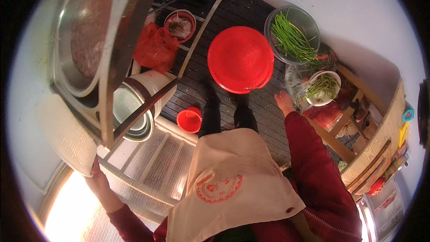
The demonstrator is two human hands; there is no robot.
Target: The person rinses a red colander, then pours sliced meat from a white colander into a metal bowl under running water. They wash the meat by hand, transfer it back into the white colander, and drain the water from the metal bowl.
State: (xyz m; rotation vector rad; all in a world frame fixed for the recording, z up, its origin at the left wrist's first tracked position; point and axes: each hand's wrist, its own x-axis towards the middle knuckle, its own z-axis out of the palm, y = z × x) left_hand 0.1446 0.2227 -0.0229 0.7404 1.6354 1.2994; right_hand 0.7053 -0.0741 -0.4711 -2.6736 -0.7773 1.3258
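On the left, my left hand (100, 185) grips the edge of a cream plastic basket (67, 132) with a perforated wall, held tilted beside a metal rack. My right hand (285, 102) is low over the dark slatted floor, with nothing visible in it and the thumb apart from the fingers. Close to it are a clear plastic bag (293, 82) and a white bowl of green beans (322, 89). Before my feet sits a red plastic basin (240, 58). Touching or nearly touching it is a dark translucent basin (312, 22) with long green stalks (292, 37) inside.
A large metal basin (85, 33) stands on the rack (108, 107) at left. Below are a white bucket (164, 85), a small red pail (189, 121), a red plastic bag (156, 48) and a lined bin (180, 25). At right is a wooden board (373, 144) above a wooden frame (331, 146).
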